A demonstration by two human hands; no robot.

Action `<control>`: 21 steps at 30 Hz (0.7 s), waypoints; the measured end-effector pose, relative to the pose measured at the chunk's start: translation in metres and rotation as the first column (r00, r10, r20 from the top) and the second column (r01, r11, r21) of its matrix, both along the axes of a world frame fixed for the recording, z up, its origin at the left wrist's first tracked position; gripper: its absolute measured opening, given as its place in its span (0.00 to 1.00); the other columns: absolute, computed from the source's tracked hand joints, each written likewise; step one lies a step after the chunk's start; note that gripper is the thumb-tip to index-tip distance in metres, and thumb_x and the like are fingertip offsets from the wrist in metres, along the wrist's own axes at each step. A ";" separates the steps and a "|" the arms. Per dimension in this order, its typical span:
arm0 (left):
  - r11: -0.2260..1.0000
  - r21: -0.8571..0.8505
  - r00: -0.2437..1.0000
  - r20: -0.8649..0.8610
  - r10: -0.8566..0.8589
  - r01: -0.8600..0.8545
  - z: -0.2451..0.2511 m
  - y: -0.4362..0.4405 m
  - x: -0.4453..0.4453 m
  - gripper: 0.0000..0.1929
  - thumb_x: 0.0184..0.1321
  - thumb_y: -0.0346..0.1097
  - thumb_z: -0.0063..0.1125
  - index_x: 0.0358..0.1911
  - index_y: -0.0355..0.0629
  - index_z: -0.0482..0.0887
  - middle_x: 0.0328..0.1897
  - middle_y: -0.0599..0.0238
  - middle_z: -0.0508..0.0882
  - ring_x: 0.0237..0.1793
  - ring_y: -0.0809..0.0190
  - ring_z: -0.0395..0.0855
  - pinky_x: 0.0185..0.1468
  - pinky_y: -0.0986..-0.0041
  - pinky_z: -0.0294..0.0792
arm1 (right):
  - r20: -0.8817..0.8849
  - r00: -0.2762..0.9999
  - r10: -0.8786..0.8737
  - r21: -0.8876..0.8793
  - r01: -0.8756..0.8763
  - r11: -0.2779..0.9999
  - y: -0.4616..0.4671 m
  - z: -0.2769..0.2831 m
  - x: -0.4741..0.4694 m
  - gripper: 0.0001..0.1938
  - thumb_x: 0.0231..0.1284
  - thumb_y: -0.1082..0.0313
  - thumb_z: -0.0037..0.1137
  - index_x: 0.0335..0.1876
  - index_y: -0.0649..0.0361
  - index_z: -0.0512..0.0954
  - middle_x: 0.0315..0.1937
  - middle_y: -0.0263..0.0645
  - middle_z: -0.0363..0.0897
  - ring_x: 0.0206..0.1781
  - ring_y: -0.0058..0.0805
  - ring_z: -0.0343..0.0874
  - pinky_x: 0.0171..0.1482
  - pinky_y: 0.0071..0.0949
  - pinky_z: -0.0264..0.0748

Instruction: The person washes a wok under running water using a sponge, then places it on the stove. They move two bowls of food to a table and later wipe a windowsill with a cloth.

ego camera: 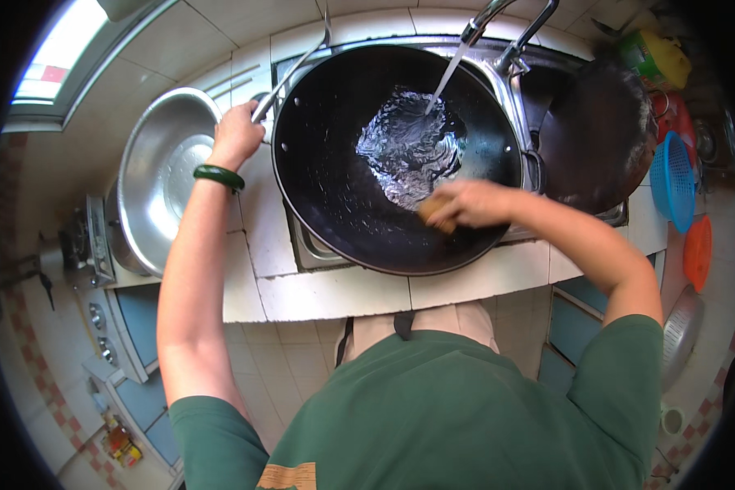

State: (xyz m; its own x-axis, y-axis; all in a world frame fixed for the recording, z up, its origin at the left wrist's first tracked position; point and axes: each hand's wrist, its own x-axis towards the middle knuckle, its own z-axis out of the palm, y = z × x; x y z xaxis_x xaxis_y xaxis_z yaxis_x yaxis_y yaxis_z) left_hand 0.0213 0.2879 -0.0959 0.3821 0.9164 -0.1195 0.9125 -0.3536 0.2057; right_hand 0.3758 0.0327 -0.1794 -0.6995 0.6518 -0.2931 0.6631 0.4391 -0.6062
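A large black wok rests over the sink, with water pooled and rippling in its middle. Clear water streams into it from the faucet. My right hand is inside the wok, gripping a brownish-yellow scrubber against the near right wall; both are motion-blurred. At the wok's left rim, my left hand is closed around the handle of a long metal utensil, which looks like a wok spatula seen edge-on. Whether those fingers also grip the wok's handle is hidden.
A stainless steel basin stands left on the tiled counter. To the right sits a second, worn dark wok. Beyond it are a blue plastic basket, an orange basket and a yellow-green bottle.
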 end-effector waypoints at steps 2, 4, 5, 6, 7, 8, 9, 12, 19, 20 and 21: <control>1.000 0.010 0.999 -0.034 -0.013 0.014 -0.002 0.004 -0.001 0.19 0.48 0.34 0.54 0.47 0.52 0.83 0.42 0.49 0.84 0.48 0.43 0.80 0.53 0.56 0.71 | 0.283 0.945 -0.163 0.069 0.150 0.986 0.027 -0.016 0.035 0.23 0.50 0.74 0.55 0.51 0.34 0.80 0.51 0.38 0.74 0.55 0.41 0.72 0.57 0.34 0.71; 1.000 0.010 0.994 -0.104 -0.012 0.013 -0.005 0.008 -0.003 0.20 0.49 0.37 0.54 0.49 0.53 0.82 0.42 0.51 0.85 0.48 0.45 0.81 0.53 0.58 0.71 | 0.279 0.886 -0.371 0.346 0.267 0.899 0.059 -0.034 0.046 0.21 0.55 0.74 0.49 0.52 0.37 0.79 0.50 0.39 0.73 0.54 0.41 0.72 0.54 0.37 0.73; 0.999 0.008 0.997 -0.075 -0.034 0.035 -0.005 0.009 -0.004 0.20 0.49 0.37 0.54 0.49 0.53 0.82 0.43 0.51 0.85 0.48 0.45 0.81 0.52 0.58 0.71 | 0.129 0.883 -0.451 0.475 0.344 0.810 0.072 -0.044 0.040 0.21 0.56 0.72 0.49 0.53 0.35 0.78 0.53 0.38 0.71 0.55 0.41 0.72 0.57 0.37 0.71; 0.998 0.035 0.996 -0.063 -0.059 0.061 -0.006 0.009 -0.006 0.20 0.49 0.36 0.53 0.49 0.51 0.82 0.42 0.51 0.85 0.47 0.45 0.81 0.52 0.59 0.71 | 0.236 0.806 -0.543 0.470 0.394 0.790 0.091 -0.054 0.025 0.21 0.58 0.69 0.48 0.55 0.31 0.77 0.57 0.37 0.67 0.58 0.41 0.69 0.61 0.36 0.68; 0.993 0.047 0.993 -0.062 -0.101 0.104 -0.004 0.010 -0.006 0.20 0.49 0.35 0.52 0.49 0.49 0.82 0.33 0.54 0.86 0.37 0.51 0.84 0.45 0.64 0.73 | 0.198 0.756 -0.624 0.419 0.510 0.751 0.106 -0.063 0.003 0.21 0.61 0.66 0.47 0.57 0.28 0.75 0.63 0.35 0.63 0.61 0.39 0.67 0.64 0.35 0.65; 0.994 0.045 0.995 -0.042 -0.093 0.095 -0.004 0.008 -0.007 0.18 0.49 0.35 0.52 0.46 0.48 0.83 0.29 0.57 0.85 0.33 0.55 0.84 0.43 0.67 0.72 | 0.192 0.734 -0.651 0.486 0.505 0.713 0.119 -0.070 -0.022 0.22 0.62 0.64 0.46 0.59 0.24 0.73 0.69 0.33 0.58 0.64 0.38 0.64 0.66 0.35 0.63; 0.994 0.057 0.996 -0.027 -0.090 0.092 -0.002 0.009 -0.006 0.18 0.49 0.35 0.52 0.46 0.48 0.83 0.30 0.56 0.85 0.35 0.54 0.83 0.44 0.66 0.72 | 0.230 0.716 -0.660 0.441 0.527 0.726 0.129 -0.074 -0.049 0.23 0.61 0.62 0.47 0.60 0.22 0.72 0.72 0.30 0.54 0.66 0.39 0.63 0.67 0.36 0.62; 0.997 0.062 0.999 -0.018 -0.050 0.051 0.002 0.004 0.000 0.18 0.50 0.33 0.53 0.47 0.46 0.82 0.35 0.52 0.84 0.39 0.51 0.83 0.47 0.64 0.72 | 0.018 0.851 -0.525 0.423 0.470 0.775 0.118 -0.076 -0.100 0.24 0.62 0.61 0.49 0.63 0.22 0.69 0.70 0.33 0.56 0.59 0.43 0.66 0.64 0.36 0.66; 0.999 0.044 0.999 -0.034 0.012 -0.010 0.001 -0.018 0.009 0.18 0.50 0.30 0.53 0.48 0.41 0.81 0.44 0.45 0.83 0.49 0.45 0.81 0.54 0.61 0.72 | 0.052 0.987 -0.152 0.381 0.121 0.917 0.048 -0.053 -0.017 0.23 0.60 0.71 0.51 0.58 0.30 0.75 0.64 0.43 0.63 0.56 0.44 0.71 0.59 0.37 0.71; 0.998 0.045 0.999 -0.038 0.034 -0.033 0.001 -0.019 0.012 0.19 0.51 0.30 0.52 0.49 0.41 0.81 0.45 0.45 0.83 0.50 0.46 0.81 0.54 0.61 0.71 | 0.113 0.970 -0.215 0.439 0.146 0.887 0.053 -0.053 0.002 0.24 0.59 0.71 0.51 0.58 0.29 0.75 0.63 0.43 0.63 0.56 0.44 0.71 0.59 0.37 0.71; 0.997 0.064 0.999 -0.016 0.038 -0.037 0.000 -0.021 0.013 0.19 0.51 0.30 0.52 0.49 0.40 0.81 0.45 0.44 0.83 0.50 0.46 0.81 0.54 0.60 0.71 | 0.237 0.923 -0.302 0.451 0.171 0.876 0.063 -0.055 0.014 0.24 0.59 0.71 0.52 0.59 0.29 0.74 0.61 0.44 0.64 0.55 0.44 0.72 0.58 0.37 0.72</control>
State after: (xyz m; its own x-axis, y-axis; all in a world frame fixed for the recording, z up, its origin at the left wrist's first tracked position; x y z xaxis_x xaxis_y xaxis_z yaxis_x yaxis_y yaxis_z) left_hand 0.0338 0.2673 -0.0958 0.3456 0.9360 -0.0663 0.9286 -0.3310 0.1677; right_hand 0.3902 0.0954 -0.2340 -0.4340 0.8923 -0.1243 0.8957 0.4124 -0.1666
